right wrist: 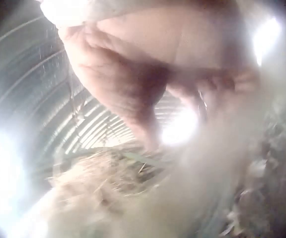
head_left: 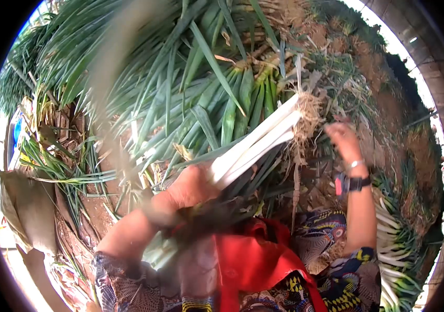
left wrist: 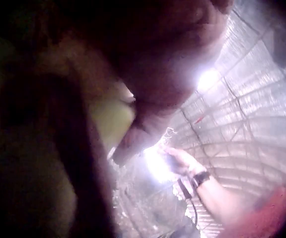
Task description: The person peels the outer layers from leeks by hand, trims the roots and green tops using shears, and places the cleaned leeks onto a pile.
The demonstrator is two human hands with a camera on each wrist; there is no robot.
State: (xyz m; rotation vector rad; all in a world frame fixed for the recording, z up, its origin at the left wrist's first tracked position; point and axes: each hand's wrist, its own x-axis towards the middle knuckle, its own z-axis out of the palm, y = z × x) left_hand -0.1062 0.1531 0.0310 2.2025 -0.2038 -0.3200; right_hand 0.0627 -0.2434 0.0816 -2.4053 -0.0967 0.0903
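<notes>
Left hand (head_left: 189, 188) clutching the white stalks (head_left: 255, 136), their lower ends slanting up and away from that fist! Right hand (head_left: 344, 139), fingers bent and apart, grasping nothing, is just beside the shaggy roots (head_left: 309, 113) (there's a dark wristband (head_left: 356, 183) below it).

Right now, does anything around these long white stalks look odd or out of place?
A blurred pale strip crosses the head view, oddly hiding some green leaves. Loose scraps litter the ground at left; nothing else stands out.
</notes>
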